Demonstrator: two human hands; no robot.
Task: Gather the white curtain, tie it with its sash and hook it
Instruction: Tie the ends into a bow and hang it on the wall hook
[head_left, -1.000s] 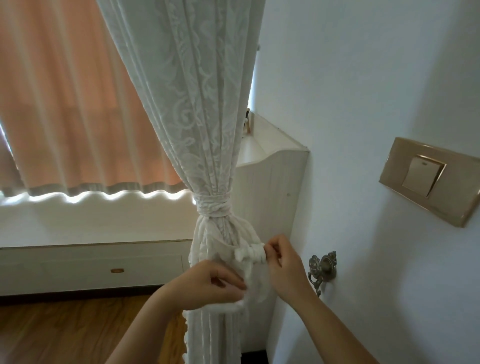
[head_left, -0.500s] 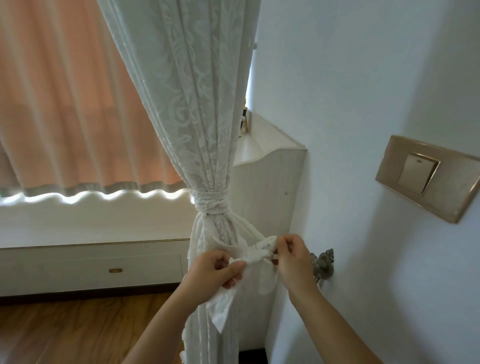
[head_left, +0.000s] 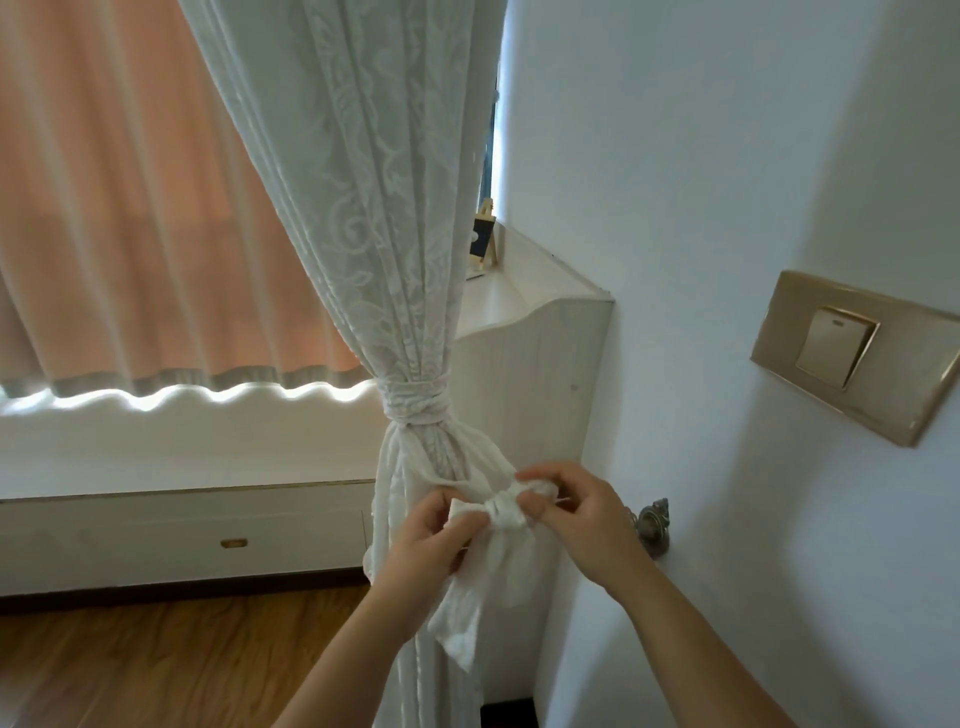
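Left hand (head_left: 423, 545) and right hand (head_left: 582, 525) each pinch the sash (head_left: 501, 512), tensioning its knot beside wall hook (head_left: 652, 522).

a white curtain (head_left: 374, 208) is showing a lacy floral pattern, its sash (head_left: 415, 402) matching white; a peach drape (head_left: 130, 208) is glowing far left, a gold switch plate (head_left: 852, 353) gleaming right

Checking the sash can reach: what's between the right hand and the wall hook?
Nothing: in the head view the right hand overlaps the hook, partly hiding it.
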